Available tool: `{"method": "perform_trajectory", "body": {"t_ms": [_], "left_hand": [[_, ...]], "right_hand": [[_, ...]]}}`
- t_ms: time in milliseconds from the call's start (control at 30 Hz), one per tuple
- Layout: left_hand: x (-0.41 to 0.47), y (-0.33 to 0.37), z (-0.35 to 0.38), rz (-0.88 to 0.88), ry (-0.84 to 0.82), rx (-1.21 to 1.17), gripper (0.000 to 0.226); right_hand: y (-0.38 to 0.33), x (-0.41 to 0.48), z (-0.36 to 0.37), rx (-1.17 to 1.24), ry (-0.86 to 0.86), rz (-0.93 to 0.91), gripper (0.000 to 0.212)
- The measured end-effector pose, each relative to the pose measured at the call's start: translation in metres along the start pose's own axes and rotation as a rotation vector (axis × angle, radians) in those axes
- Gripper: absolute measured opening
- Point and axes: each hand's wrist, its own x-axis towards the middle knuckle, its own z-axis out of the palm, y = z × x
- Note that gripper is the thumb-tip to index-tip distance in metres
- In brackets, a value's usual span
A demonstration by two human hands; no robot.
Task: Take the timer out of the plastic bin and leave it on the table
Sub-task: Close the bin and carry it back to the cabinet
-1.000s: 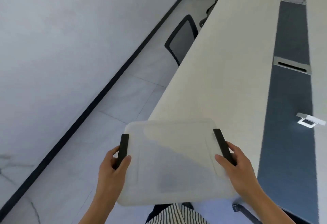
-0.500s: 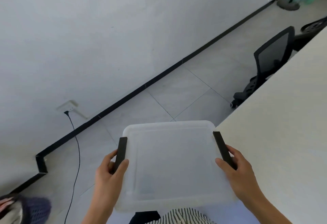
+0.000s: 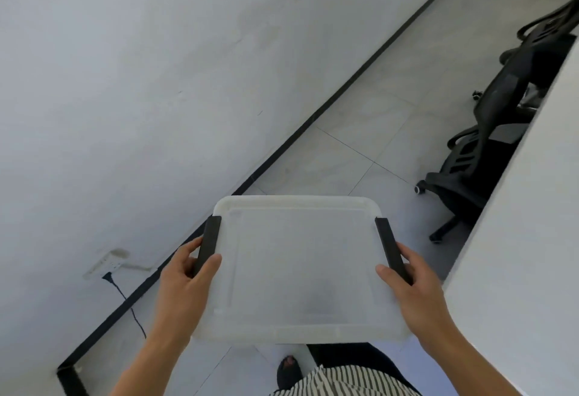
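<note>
Operator body, head cam view:
- Left hand (image 3: 183, 283) & right hand (image 3: 416, 289): bare, no gloves, rings or watch visible.
- Forearms: bare to frame bottom; no sleeve or cuff in view.
- Torso: striped top (image 3: 344, 381), narrow dark/white stripes, loose fabric, seen at bottom centre.
- Legs: dark trousers (image 3: 344, 355), plain, no markings discernible.
- Foot: dark shoe (image 3: 289, 372), rounded toe w/ reddish patch near tip; detail too blurred to ID.
</note>
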Motion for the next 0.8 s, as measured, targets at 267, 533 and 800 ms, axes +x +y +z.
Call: {"method": "perform_trajectory", "body": {"t_ms": [267, 533, 800], "left_hand": [[0.149, 0.112, 0.078, 0.085, -0.085, 0.041, 0.037], [0.275, 0.232, 0.146, 0.151, -0.092, 0.070, 0.036], [0.425, 0.331, 0.264, 0.208, -0.271, 0.111, 0.038]], "right_hand": [[-0.069, 0.148, -0.007, 0.022, 0.128, 0.050, 0.043], [-0.170, 0.293, -0.023, 0.046, 0.162, 0.008, 0.040], [-0.222, 0.437, -0.046, 0.108, 0.327, 0.068, 0.036]]}}
